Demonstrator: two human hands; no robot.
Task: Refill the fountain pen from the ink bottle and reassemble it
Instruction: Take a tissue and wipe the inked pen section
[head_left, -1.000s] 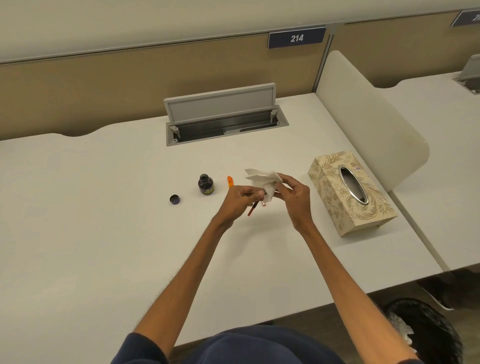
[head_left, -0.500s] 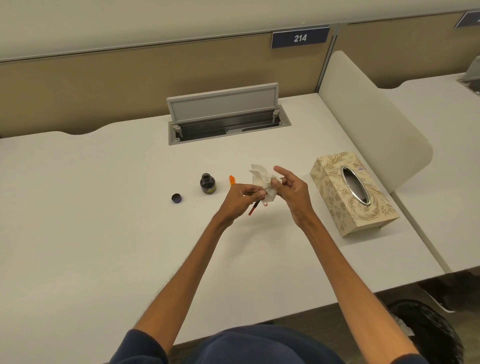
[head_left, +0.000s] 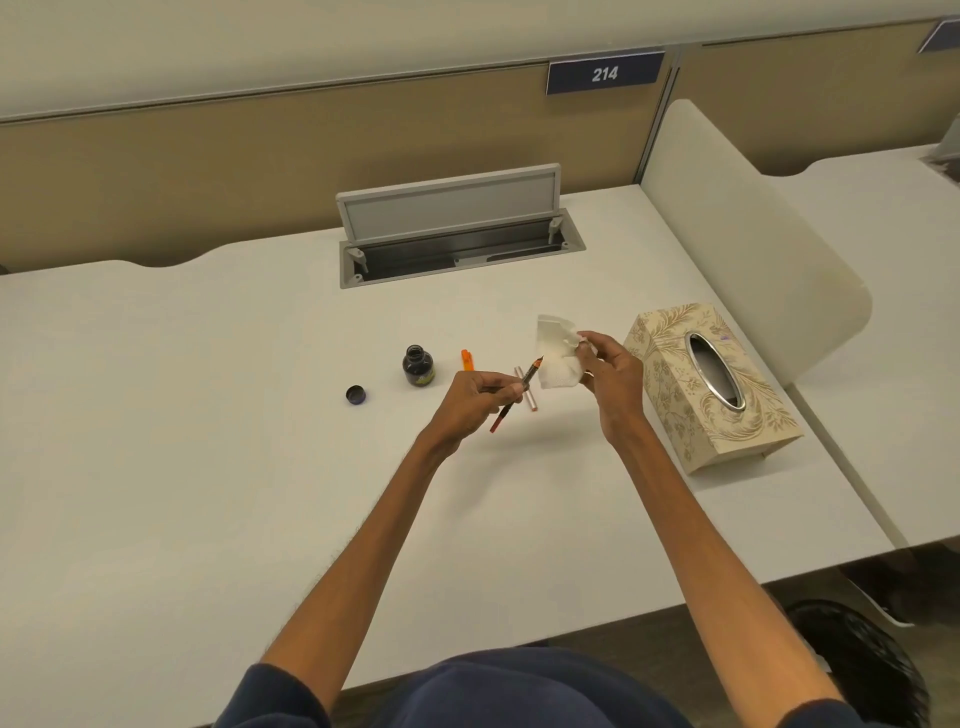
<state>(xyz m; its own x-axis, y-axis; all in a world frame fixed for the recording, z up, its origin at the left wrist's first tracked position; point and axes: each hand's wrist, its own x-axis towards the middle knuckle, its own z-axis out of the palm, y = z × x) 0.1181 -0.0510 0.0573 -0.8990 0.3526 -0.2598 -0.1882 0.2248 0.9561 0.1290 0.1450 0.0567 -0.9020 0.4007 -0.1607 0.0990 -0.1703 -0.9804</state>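
My left hand (head_left: 480, 402) grips the pen's nib section with its converter (head_left: 522, 389), nib pointing up and to the right. My right hand (head_left: 610, 371) holds a crumpled white tissue (head_left: 558, 358) just beside the nib tip, barely apart from it. The open ink bottle (head_left: 417, 366) stands on the desk to the left of my hands, and its dark cap (head_left: 356, 395) lies further left. An orange pen part (head_left: 467, 359) lies by the bottle. A pale pink pen barrel (head_left: 529, 397) lies on the desk under the nib section.
A patterned tissue box (head_left: 670, 384) sits to the right of my right hand. A raised cable hatch (head_left: 452, 223) is at the back of the white desk (head_left: 208, 467). A curved divider (head_left: 753, 249) bounds the desk on the right.
The nib section has come out of the tissue. My hands have drawn slightly apart, and the nib now shows bare beside the tissue.
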